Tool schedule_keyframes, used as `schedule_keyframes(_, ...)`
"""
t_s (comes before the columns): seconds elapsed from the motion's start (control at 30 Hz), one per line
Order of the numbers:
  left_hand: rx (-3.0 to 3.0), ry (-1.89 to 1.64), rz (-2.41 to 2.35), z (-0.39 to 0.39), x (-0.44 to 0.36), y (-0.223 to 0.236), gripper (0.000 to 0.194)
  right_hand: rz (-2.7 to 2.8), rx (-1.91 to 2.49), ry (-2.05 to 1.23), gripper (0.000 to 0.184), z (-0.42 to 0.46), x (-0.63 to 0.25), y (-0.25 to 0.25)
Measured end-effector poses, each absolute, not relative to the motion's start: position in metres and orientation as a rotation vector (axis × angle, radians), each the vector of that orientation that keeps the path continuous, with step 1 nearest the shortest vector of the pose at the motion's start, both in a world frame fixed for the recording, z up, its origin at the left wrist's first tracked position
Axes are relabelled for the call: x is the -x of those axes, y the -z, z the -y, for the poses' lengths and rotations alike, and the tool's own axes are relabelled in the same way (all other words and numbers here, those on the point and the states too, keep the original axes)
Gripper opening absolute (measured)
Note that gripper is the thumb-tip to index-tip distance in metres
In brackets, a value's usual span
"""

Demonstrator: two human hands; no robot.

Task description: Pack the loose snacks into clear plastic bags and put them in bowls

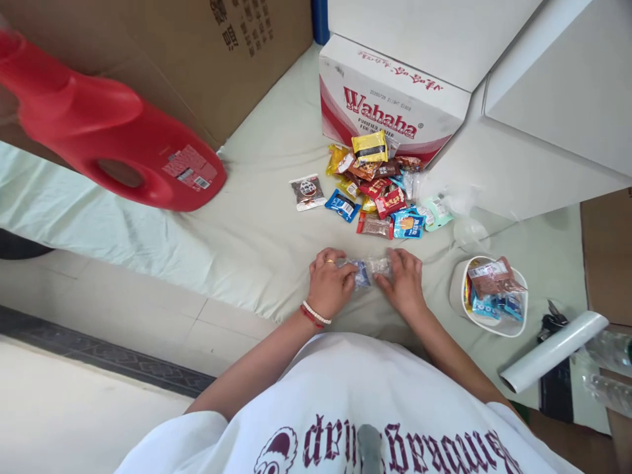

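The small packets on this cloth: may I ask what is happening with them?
A person has both bare hands on the cloth: the left hand and right hand touch opposite ends of clear wrapping with blue parts; whether it is one packet or two is hard to tell. Beyond them, a pile of colourful packets lies before the Wahaha box. More packets are in the white tub at right.

From where I stood, a big red jug (93, 131) filled the upper left, with a brown cardboard box (162, 66) behind it. A white and red carton (385, 82) marked Wahaha sat above centre, next to white panels (563, 85) at the upper right. At the lower right, a white roll (553, 352) lay near clear bottles (612, 350). Floor tiles (162, 296) showed left of centre.
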State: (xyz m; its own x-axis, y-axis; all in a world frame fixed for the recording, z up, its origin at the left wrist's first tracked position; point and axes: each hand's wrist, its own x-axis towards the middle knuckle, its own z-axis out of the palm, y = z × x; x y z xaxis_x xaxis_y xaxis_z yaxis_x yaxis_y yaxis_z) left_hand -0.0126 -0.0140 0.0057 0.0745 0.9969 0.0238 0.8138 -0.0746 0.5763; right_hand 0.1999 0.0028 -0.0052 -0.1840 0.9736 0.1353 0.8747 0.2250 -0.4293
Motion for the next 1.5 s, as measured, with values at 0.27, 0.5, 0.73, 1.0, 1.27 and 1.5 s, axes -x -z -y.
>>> schedule_keyframes(0.27,-1.82,-0.383,-1.86,-0.001,0.011,-0.014,0.045,2.238,1.528,-0.706,0.019,-0.004,-0.166,-0.02)
schedule_keyframes(0.5,-1.57,-0.411,-1.727,-0.007,0.03,-0.005,0.043,2.34,1.255,-0.735,0.038,0.015,-0.144,-0.015)
schedule_keyframes(0.73,-1.179,-0.725,-1.405,0.004,0.014,-0.021,0.047,2.268,1.41,-0.645,0.061,0.031,-0.16,0.003)
schedule_keyframes(1.0,-1.29,-0.646,-1.299,0.022,0.012,-0.042,0.044,1.652,1.521,-0.824,0.041,0.065,-0.27,-0.05)
schedule_keyframes(1.27,-1.183,-0.573,-1.45,0.037,0.026,0.013,0.052,1.032,1.86,-0.798,0.044,0.103,-0.384,-0.057)
schedule_keyframes(1.5,-1.303,-0.514,-1.466,0.037,0.025,0.016,0.048,1.314,2.037,-0.892,0.041,0.078,-0.402,-0.048)
